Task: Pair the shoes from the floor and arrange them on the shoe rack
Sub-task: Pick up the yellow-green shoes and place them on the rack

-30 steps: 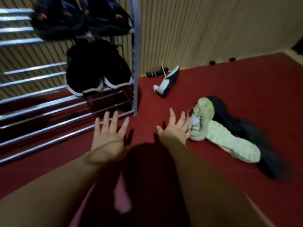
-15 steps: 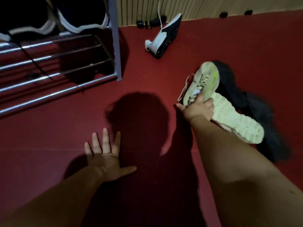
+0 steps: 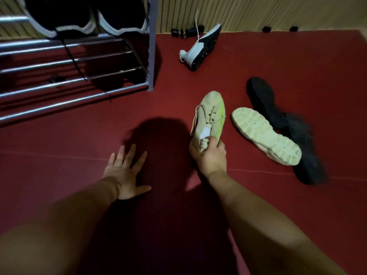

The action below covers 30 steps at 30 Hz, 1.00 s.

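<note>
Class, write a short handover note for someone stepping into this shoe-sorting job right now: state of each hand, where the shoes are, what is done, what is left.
Right hand: gripping the cream sneaker at its heel end.
Left hand: open, empty, flat on the red floor.
Its mate lies sole-up just right, against a black shoe. A white-and-black shoe lies on its side near the wall.
Done: a black pair sits on the shoe rack.
Left: pair the cream shoes, rack them, then sort the rest.
</note>
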Each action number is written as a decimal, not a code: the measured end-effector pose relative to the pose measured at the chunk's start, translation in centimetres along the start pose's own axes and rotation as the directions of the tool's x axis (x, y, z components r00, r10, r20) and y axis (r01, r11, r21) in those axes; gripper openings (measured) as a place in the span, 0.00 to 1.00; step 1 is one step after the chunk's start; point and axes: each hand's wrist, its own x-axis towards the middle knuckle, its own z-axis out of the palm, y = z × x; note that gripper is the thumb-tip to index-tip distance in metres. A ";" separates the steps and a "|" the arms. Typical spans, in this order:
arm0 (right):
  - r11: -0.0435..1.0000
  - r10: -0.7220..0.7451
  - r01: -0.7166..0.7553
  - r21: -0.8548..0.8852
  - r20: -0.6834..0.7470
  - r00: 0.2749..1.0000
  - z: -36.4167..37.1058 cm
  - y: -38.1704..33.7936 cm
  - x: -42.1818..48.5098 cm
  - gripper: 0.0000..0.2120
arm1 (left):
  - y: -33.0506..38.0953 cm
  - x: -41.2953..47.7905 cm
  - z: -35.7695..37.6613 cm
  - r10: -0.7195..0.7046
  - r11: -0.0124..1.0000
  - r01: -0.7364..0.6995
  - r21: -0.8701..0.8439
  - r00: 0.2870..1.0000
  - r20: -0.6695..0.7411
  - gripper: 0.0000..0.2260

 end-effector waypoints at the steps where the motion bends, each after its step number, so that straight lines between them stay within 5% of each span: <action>1: 1.000 -0.026 0.026 0.004 0.006 1.000 0.4 -0.4 -0.9 0.29 | -0.7 -0.7 0.3 0.020 1.000 -0.020 0.018 1.000 0.000 0.43; 10: 0.960 -0.267 0.281 0.008 0.329 0.906 5.2 -7.5 -10.2 0.37 | -10.1 -10.0 6.8 -0.231 0.970 0.232 -0.079 0.973 0.014 0.41; 13: 0.896 -0.363 0.428 -0.120 0.359 0.860 7.7 -9.1 -13.5 0.43 | -13.0 -13.0 9.5 -0.314 0.937 0.315 -0.148 0.949 0.029 0.41; 19: 0.804 -0.502 0.588 -0.091 0.428 0.752 10.8 -12.6 -17.5 0.45 | -17.3 -18.1 14.1 -0.397 0.891 0.392 -0.230 0.917 0.028 0.41; 22: 0.705 -0.565 0.706 -0.068 0.548 0.617 11.7 -14.0 -18.4 0.44 | -18.4 -19.8 15.8 -0.470 0.845 0.447 -0.294 0.883 -0.007 0.43; 27: 0.387 -0.612 0.922 -0.025 0.741 0.277 9.6 -17.2 -16.2 0.41 | -20.4 -22.2 16.6 -0.640 0.724 0.540 -0.429 0.759 -0.123 0.49; 30: 0.389 -0.565 0.904 -0.178 0.729 0.386 9.6 -19.1 -16.1 0.39 | -21.8 -22.8 16.2 -0.662 0.712 0.541 -0.448 0.731 -0.170 0.51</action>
